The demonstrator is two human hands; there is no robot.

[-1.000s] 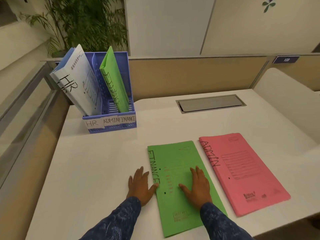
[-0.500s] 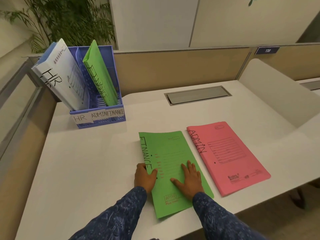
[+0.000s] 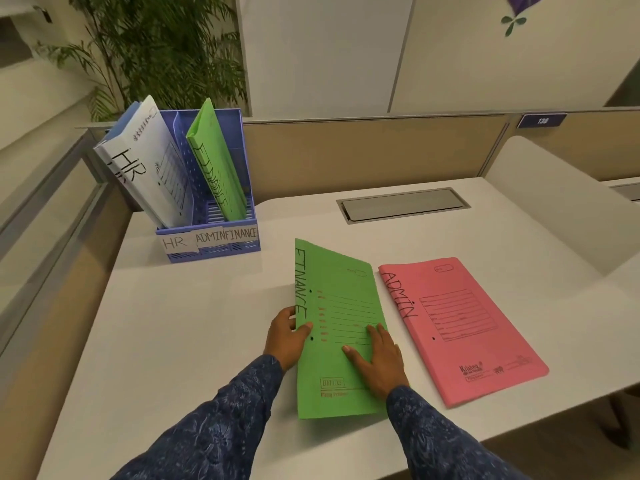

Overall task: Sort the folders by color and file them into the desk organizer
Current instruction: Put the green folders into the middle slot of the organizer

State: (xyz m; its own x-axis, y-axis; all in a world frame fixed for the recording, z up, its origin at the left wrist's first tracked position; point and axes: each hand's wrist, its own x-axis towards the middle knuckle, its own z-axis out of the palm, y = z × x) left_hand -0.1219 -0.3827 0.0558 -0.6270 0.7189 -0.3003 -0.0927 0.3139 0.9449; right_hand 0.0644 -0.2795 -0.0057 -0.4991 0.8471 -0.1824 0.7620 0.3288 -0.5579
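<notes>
Step in hand (my judgement): lifting the green folder [image 3: 339, 327], marked FINANCE, off the desk [image 3: 173, 341] for filing.

- The folder lies near the desk's front edge. Its left long edge is raised and its right edge is down.
- The left hand [image 3: 287, 336] pinches the raised edge with the thumb on top; the fingers go underneath, out of sight.
- The right hand [image 3: 377, 358] lies flat on the cover, fingers straight, gripping nothing.

To do it well:
- Hold the folder by the spine so the covers stay closed.
- Slide the right hand under it before lifting, since thin card sags.
- Lift clear of the pink folder [image 3: 460, 327], which lies flat just beside it towards the desk's right edge.
- Lower it spine-first into the organizer [image 3: 211, 252] at the back left corner, in the slot labelled FINANCE, behind the filed green folder [image 3: 216, 168].

Materials:
- The folders are matt card rectangles with hand-inked titles.
- The organizer is perforated blue plastic with paper labels.
- A white folder [image 3: 149, 168] leans in its HR slot.
- The desk is smooth and white.
</notes>
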